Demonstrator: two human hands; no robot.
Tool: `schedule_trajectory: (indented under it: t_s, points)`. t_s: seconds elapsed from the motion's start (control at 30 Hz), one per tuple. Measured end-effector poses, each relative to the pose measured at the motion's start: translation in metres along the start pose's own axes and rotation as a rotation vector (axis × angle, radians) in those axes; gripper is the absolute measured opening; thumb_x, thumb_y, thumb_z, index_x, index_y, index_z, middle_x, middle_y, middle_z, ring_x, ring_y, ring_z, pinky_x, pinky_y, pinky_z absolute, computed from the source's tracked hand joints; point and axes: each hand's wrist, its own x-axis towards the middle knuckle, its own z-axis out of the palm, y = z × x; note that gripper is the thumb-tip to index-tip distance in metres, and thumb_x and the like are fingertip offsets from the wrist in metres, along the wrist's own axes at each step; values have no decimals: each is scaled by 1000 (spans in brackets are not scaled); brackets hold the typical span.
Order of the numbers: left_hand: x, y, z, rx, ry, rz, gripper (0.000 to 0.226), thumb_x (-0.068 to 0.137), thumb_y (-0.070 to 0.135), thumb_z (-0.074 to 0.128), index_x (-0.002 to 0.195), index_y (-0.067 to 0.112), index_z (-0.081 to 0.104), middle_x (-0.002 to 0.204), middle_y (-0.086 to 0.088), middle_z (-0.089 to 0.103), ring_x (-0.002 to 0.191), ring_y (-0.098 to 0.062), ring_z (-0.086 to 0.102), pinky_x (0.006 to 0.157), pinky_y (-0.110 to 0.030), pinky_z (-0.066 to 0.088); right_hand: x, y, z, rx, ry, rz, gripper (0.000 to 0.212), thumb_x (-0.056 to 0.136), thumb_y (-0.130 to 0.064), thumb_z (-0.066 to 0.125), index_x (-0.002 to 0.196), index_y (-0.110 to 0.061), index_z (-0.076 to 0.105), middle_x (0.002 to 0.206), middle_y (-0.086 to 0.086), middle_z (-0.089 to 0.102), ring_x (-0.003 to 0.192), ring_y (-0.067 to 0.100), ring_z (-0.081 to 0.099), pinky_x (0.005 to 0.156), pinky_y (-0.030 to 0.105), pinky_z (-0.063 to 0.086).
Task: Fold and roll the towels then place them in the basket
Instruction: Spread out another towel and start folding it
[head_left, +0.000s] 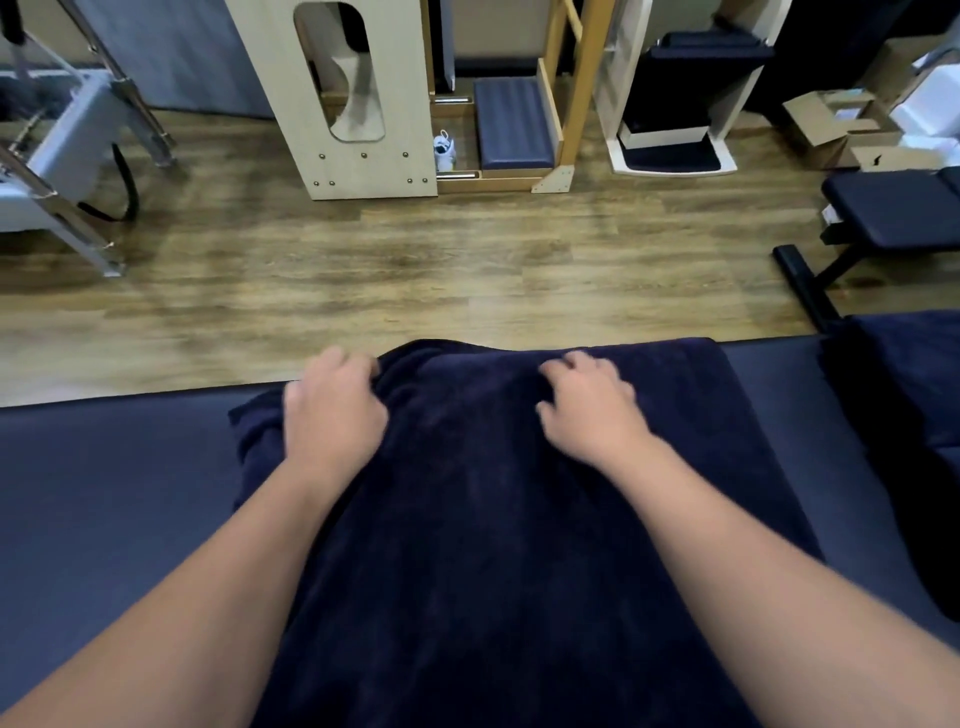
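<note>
A dark navy towel (467, 493) lies spread lengthwise on a dark padded table (104, 493), its far end reaching the table's far edge. My left hand (332, 410) grips the towel's far left part, fingers curled into bunched cloth. My right hand (587, 400) has its fingers curled into the towel near the far right part. Both forearms stretch over the towel. No basket is in view.
More dark cloth (904, 405) lies on the table at the right. Beyond the table's far edge is wooden floor (415, 270), with wooden pilates equipment (363, 104), a black bench (883, 213) and cardboard boxes (841, 124) further back.
</note>
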Motion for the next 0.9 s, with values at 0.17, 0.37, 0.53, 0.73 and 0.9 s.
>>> schedule_trajectory:
  t_s: [0.17,0.37,0.53,0.73,0.9]
  points:
    - [-11,-68,-28,-65,-74,-512,39,86,-2,48,124,6,56,127,-25,54,119,-44,46,90,-48,40,-49,-79,28,-37,-181,-284,78,89,-46,65,154,-37,23,167,6,1,152,42,-2,118,70,10]
    - [-4,-105,-35,-457,-363,-569,20,86,22,80,84,9,65,77,-8,67,63,-24,54,63,-34,50,-52,-134,43,-29,-366,-138,107,84,-6,63,157,-42,-6,166,2,-25,150,46,-20,111,79,8]
    - [-5,-115,-48,-585,-526,-439,24,85,15,81,98,10,62,79,-5,64,60,-16,50,55,-26,38,-47,-137,41,-14,-360,-74,109,82,2,59,155,-50,-4,166,-10,-22,152,38,-19,110,79,11]
    - [12,-151,-61,-229,-587,-174,16,77,6,79,79,19,70,77,-9,74,77,-25,71,68,-39,58,-46,-138,45,-42,-333,15,117,81,-6,71,149,-59,-8,164,-13,-26,150,40,-25,110,80,2]
    - [84,-171,-110,182,-12,-2,13,81,10,68,93,15,71,98,-23,67,94,-45,64,78,-46,56,-42,-143,40,-66,-366,108,129,77,-23,86,151,-56,-14,163,-7,-32,150,41,-26,113,76,3]
